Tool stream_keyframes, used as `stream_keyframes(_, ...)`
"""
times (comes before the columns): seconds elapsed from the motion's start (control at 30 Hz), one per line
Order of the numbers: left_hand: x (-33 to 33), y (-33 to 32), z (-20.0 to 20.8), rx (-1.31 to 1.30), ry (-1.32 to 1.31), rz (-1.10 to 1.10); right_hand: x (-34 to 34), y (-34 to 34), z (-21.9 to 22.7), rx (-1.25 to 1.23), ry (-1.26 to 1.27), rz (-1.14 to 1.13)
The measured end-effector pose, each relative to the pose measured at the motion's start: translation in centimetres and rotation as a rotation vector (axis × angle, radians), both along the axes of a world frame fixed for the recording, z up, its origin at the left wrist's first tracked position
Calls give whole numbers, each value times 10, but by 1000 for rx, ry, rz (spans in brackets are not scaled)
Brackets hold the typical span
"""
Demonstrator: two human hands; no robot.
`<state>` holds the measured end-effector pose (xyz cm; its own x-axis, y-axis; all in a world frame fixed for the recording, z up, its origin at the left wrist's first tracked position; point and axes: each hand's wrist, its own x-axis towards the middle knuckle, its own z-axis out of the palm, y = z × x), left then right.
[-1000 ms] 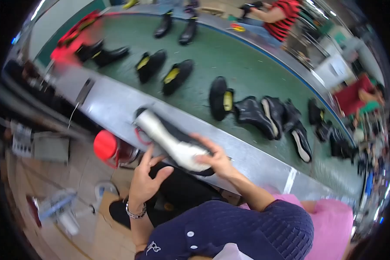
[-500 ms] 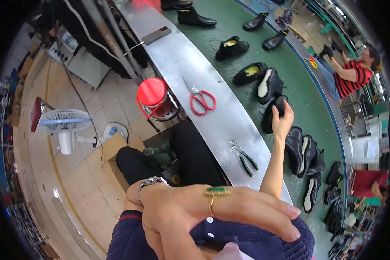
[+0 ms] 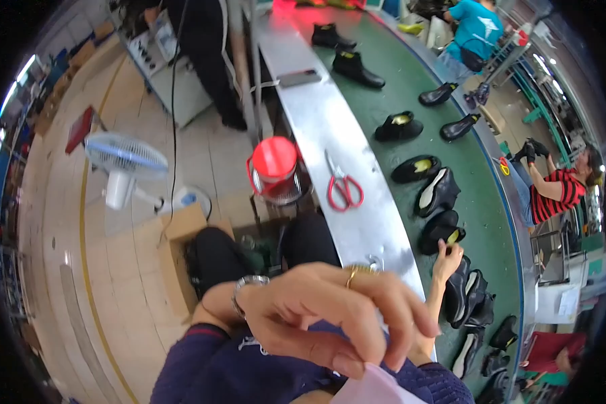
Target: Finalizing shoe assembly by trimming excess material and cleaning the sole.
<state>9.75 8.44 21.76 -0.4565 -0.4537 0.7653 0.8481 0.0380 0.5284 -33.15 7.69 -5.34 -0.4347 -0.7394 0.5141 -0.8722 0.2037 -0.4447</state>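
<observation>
My left hand (image 3: 330,310), with a ring and a bracelet, is raised close in front of my chest. Its thumb and fingertips pinch the top edge of a pale pink piece of thin cloth (image 3: 374,389). Farther right, my right hand (image 3: 448,261) reaches over the green belt. Its fingers are closed at the near end of a black shoe (image 3: 440,227) with a yellow lining. Behind that shoe lies another black shoe (image 3: 439,192) with its white sole showing. Black shoes (image 3: 459,289) stand just nearer than my right hand.
A metal ledge (image 3: 357,161) carries red-handled scissors (image 3: 344,190), a phone (image 3: 300,78) and partly hidden pliers (image 3: 374,261). Beside it stand a red-lidded container (image 3: 275,158) and an open cardboard box (image 3: 175,256). A fan (image 3: 124,161) is at left. Co-workers sit across the green belt (image 3: 384,108).
My view has shifted, so the bench sits farther right and lower. My left fingers have curled down onto the pink cloth. My right hand has closed at the shoe's near end.
</observation>
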Motion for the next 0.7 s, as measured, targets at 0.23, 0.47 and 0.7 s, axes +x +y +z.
stream_keyframes(0.23, 15, 0, -30, -42, -330, 261, 60, -3, 147, -69, -332, 273)
stream_keyframes(0.47, 3, -8, -128, -602, -1142, 797, 192, 6, 236, 55, -665, 831)
stream_keyframes(0.7, 80, 28, -194, 259, -805, 680, 314, -53, 200, 437, -1140, 1097)
